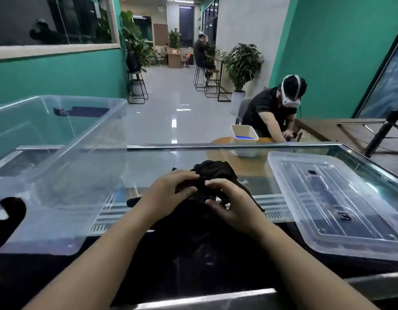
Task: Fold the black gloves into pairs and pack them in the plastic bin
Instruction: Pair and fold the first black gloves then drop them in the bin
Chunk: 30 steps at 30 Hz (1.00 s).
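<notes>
Head view: left hand and right hand both pinch bunched black gloves on the glass worktop, between the clear plastic bin and its lid; no readable writing.

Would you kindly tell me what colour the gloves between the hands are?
Black, plain with no visible pattern; the gloves show best in the head view.

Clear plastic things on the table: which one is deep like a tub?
The clear plastic bin on the left, tall-walled. The clear plastic lid on the right lies flat and shallow.
</notes>
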Motion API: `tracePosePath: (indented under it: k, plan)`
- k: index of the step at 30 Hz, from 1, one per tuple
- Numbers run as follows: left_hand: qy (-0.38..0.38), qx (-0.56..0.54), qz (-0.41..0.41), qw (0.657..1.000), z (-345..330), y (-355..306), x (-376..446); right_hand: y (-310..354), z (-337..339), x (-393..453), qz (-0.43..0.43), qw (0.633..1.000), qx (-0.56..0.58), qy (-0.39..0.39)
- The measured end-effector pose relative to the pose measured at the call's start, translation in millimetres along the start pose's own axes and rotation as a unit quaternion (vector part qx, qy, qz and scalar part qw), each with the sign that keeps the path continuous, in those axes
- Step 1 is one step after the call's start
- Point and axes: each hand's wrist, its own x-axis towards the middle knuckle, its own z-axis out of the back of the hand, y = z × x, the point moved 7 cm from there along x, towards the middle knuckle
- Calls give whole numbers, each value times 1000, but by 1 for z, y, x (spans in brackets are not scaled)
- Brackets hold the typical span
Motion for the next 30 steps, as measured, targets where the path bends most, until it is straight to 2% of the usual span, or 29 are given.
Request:
tracePosePath:
  k: [4,9,14,16,18,22,26,30]
  plan:
    - [69,-22,87,994,-21,22,-9,-19,-14,-10,-32,995,-59,68]
    - [140,87,79,983,-39,32,-5,-27,-20,-1,-42,990,-116,74]
    - [65,36,67,995,-28,37,5,-39,-20,24,-109,985,-86,98]
    - [38,27,71,996,-25,40,4,-42,-21,33,-135,985,-60,85]
    - [19,20,68,997,-22,39,1,-41,-24,36,-124,987,-76,65]
    - [-19,14,56,998,-10,34,-1,-42,-24,29,-102,985,-98,95]
    - [-23,51,77,996,-1,40,-3,-39,-7,21,-104,983,-92,120]
    - [49,113,126,984,-11,52,-3,-45,-9,19,-154,961,-161,163]
